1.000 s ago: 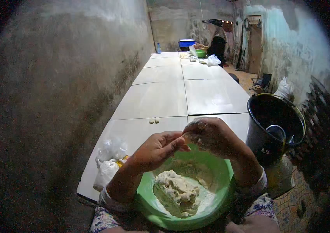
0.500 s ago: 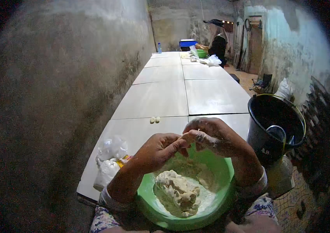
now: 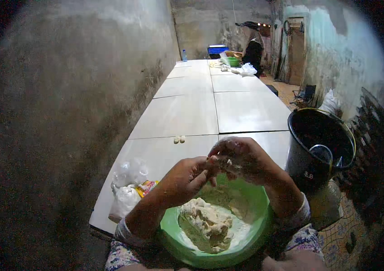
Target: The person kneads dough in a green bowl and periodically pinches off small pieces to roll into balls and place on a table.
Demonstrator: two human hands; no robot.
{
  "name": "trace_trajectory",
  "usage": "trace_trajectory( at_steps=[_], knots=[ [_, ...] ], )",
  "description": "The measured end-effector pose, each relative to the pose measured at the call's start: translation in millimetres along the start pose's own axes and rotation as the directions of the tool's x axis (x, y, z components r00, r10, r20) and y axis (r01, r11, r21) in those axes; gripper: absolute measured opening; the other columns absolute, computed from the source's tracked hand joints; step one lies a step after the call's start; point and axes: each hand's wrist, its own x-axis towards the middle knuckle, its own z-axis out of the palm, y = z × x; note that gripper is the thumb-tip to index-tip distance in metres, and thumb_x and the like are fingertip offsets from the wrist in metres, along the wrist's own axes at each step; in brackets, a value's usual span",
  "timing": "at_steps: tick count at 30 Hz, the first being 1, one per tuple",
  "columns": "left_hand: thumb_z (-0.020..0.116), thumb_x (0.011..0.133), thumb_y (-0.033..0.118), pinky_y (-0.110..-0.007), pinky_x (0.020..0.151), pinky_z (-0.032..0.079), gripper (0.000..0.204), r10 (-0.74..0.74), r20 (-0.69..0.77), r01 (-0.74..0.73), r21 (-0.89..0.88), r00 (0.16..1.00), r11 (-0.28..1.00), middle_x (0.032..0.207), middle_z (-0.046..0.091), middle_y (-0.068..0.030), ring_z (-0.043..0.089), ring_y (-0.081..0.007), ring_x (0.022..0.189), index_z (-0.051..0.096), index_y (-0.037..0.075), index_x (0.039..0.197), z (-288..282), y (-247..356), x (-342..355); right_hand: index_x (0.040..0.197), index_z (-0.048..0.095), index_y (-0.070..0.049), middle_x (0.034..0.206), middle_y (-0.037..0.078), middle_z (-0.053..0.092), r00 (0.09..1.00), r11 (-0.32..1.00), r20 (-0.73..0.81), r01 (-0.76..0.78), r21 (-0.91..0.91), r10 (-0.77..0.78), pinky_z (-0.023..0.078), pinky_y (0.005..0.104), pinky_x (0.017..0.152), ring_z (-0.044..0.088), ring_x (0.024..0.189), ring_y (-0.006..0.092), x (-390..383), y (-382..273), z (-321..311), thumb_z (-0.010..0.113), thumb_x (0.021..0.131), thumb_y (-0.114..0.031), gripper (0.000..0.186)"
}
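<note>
In the head view, a green bowl (image 3: 246, 246) is seen at the lower middle, at the near edge of a long white tabletop (image 3: 187, 113) and close against the person's lap. A pale, lumpy mass of dough (image 3: 207, 221) is held inside it, lying toward the bowl's left and centre, with flour dusted over the bottom around it.

Both hands are raised above the far rim of the bowl and are brought together so that their fingertips meet. The left hand (image 3: 187, 174) is curled, its fingers bent toward the right hand (image 3: 241, 158), which is cupped and coated with flour. A small piece of dough (image 3: 225, 163) is pinched between the fingertips of the two hands; how much of it is gripped by each hand cannot be told, since the fingers cover it.

To the left of the bowl, crumpled clear plastic bags (image 3: 127, 185) are laid on the tabletop, with a yellow packet (image 3: 146, 187) tucked among them. Farther out, two small dough balls (image 3: 179, 139) are set just beside each other on the white surface. At the right, a black bucket (image 3: 320, 149) is stood just beside the tabletop. At the far end of the tabletop another person (image 3: 253, 49) is seen near a second green bowl (image 3: 233, 61).
</note>
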Motion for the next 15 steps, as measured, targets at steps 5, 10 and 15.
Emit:
trace_trajectory(
  at_steps=[5, 10, 15],
  knots=[
    [0.040, 0.096, 0.031, -0.030, 0.069, 0.046, 0.037, 0.086, -0.048, -0.087, -0.014, 0.995, 0.996, 0.076, 0.062, -0.0074, 0.058, -0.0149, 0.072, 0.058, -0.002, 0.097, 1.5, 4.4, -1.1, 0.097, 0.057, -0.001, 0.077, 0.004, 0.063, 1.000, 0.983, -0.017, -0.016, 0.181, 0.019, 0.045, 0.0211, 0.051, 0.055, 0.061, 0.0078, -0.2, -2.8, 2.8, 0.057, 0.087, -0.012, 0.015],
    [0.039, 0.096, 0.032, -0.029, 0.070, 0.046, 0.039, 0.036, -0.015, -0.038, -0.155, 0.999, 0.987, 0.081, 0.063, -0.0085, 0.058, -0.0141, 0.074, 0.058, -0.001, 0.096, 3.2, 9.0, 0.4, 0.095, 0.059, 0.000, 0.076, 0.005, 0.063, 0.999, 0.996, 0.017, -0.041, 0.080, 0.039, 0.045, 0.0211, 0.049, 0.056, 0.061, 0.0088, 4.1, 7.0, 1.7, 0.056, 0.087, -0.008, 0.011],
    [0.039, 0.096, 0.031, -0.029, 0.069, 0.045, 0.037, -0.012, -0.004, 0.012, -0.107, 1.000, 0.994, 0.078, 0.062, -0.0081, 0.058, -0.0146, 0.072, 0.058, -0.001, 0.094, 1.3, 13.6, 0.2, 0.091, 0.062, 0.000, 0.073, 0.005, 0.062, 0.998, 0.997, -0.010, -0.064, 0.040, 0.064, 0.045, 0.0219, 0.049, 0.056, 0.060, 0.0095, 1.9, -1.7, -0.6, 0.055, 0.089, -0.014, 0.015]
  ],
)
